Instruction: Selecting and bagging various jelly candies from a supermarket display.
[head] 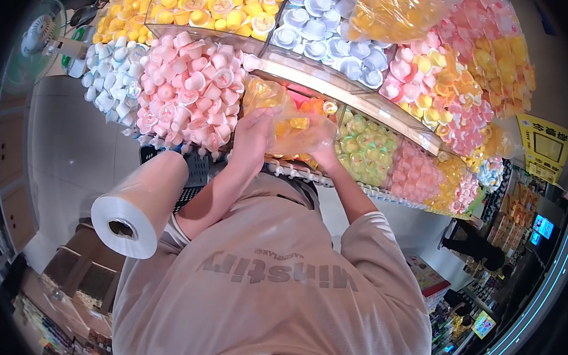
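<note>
My left hand [259, 129] and my right hand [324, 143] hold a thin clear plastic bag [291, 141] between them, over the front row of bins. Orange-yellow jelly cups [299, 124] show in or through the film; which of the two cannot be told. Behind the bag, a bin holds orange and red packaged sweets [313, 104]. Another film bag with orange-yellow pieces [264, 93] lies just beyond my left hand. Pink jelly cups [189, 91] are heaped to the left, green ones [366, 146] to the right.
A large roll of clear plastic bags [138, 205] stands out at my left. Yellow cups [216, 2] and pale blue cups [317, 26] fill the upper bins, with a filled bag [396, 13] on top. A fan [39, 35] is at far left. A person in dark clothes [475, 245] is far right.
</note>
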A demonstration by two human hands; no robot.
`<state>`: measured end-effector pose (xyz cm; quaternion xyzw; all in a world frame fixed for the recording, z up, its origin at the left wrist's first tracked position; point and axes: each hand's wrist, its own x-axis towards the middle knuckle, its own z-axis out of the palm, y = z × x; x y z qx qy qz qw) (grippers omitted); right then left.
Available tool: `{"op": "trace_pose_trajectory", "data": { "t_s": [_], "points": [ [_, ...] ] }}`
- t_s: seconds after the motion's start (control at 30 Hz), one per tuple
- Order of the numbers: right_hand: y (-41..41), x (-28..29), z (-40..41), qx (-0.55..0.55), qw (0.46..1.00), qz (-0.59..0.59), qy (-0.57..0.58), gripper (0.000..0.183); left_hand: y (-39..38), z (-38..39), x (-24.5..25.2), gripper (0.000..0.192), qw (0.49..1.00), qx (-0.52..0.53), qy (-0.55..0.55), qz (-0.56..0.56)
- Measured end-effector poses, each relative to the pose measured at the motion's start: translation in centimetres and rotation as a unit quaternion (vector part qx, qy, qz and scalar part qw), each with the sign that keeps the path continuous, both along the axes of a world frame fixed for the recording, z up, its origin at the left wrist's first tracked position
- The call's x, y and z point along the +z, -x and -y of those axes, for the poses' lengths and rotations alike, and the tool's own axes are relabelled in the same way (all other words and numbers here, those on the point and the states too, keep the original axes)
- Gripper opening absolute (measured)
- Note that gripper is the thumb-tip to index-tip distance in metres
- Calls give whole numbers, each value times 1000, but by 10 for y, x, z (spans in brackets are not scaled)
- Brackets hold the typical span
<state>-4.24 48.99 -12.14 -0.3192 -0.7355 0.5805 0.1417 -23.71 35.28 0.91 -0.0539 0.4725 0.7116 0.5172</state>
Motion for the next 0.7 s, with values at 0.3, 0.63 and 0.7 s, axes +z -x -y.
{"op": "trace_pose_trajectory", "data": {
  "t_s": [0.3, 0.63, 0.7],
  "points": [
    [-52, 50, -44, -262, 907, -71, 321, 37, -15, -27, 25, 23, 985, -43, 86, -143],
    [-30, 180, -27, -170, 747, -241, 595, 47, -32, -40, 2, 27, 874, -82, 139, -458],
    [-3, 176, -16, -107, 717, -206, 657, 39, -34, -38, 8, 27, 857, -62, 145, -490]
  ]
}}
